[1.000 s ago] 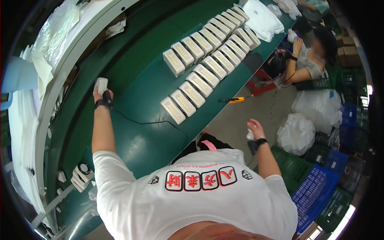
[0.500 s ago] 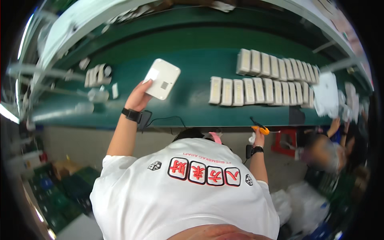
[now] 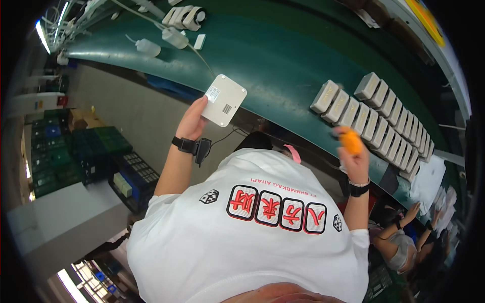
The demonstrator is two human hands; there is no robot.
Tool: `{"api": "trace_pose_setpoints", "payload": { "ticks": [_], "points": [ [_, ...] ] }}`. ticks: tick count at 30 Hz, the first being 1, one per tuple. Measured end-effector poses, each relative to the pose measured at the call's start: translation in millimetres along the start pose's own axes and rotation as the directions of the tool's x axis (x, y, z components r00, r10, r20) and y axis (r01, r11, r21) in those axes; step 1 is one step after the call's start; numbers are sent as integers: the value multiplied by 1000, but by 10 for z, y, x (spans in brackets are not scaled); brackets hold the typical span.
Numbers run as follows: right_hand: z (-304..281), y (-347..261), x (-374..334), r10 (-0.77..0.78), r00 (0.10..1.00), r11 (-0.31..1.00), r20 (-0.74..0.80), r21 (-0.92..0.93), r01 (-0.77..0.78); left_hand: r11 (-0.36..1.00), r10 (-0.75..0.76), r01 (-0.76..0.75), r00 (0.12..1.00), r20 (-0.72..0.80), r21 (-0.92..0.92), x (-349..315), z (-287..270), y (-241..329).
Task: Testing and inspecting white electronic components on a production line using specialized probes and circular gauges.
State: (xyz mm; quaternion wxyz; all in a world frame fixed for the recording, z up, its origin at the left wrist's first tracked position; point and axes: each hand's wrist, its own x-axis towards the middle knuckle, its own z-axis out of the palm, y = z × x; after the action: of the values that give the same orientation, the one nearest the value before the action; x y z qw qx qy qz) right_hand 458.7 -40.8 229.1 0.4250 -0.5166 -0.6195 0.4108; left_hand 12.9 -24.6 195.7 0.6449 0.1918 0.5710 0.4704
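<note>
My left hand (image 3: 192,121) grips the lower left edge of a flat white square device (image 3: 228,103) with rounded corners. Its face toward me carries a small label, a dark slotted vent and round pads near the corners. The device is held up over the front edge of the green bench (image 3: 273,113). My right hand (image 3: 356,164) is closed around an orange hand tool (image 3: 349,141) with a dark end. Motion blurs that tool, so its exact kind does not show. It is close to the nearer row of white box-shaped devices (image 3: 361,122).
A second device row (image 3: 386,103) stands behind the first. On the far left of the bench are two translucent bottles (image 3: 147,48), a small white piece (image 3: 200,41) and several devices (image 3: 181,18). White sheeting (image 3: 428,179) and a co-worker (image 3: 404,245) are at right; crates (image 3: 93,156) sit left.
My view has turned, so the bench now slants down to the right. My right hand has risen with the orange tool from below the bench edge to beside the device row.
</note>
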Motion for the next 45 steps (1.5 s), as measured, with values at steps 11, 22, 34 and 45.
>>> {"api": "trace_pose_setpoints", "payload": {
  "ticks": [11,22,34,45],
  "points": [
    [1178,-361,727,172,705,803,688,-512,304,909,186,-93,963,-195,407,-152,-859,-133],
    [1745,-647,1296,162,714,809,681,-505,299,-316,456,-417,721,522,852,260,-1090,879],
    [1886,-624,1964,218,702,926,678,-370,70,848,-126,281,930,344,-449,872,-1674,952],
    [2026,-708,1791,158,704,813,693,-496,305,372,-127,-26,989,-79,-928,1019,-1390,602]
  ]
}}
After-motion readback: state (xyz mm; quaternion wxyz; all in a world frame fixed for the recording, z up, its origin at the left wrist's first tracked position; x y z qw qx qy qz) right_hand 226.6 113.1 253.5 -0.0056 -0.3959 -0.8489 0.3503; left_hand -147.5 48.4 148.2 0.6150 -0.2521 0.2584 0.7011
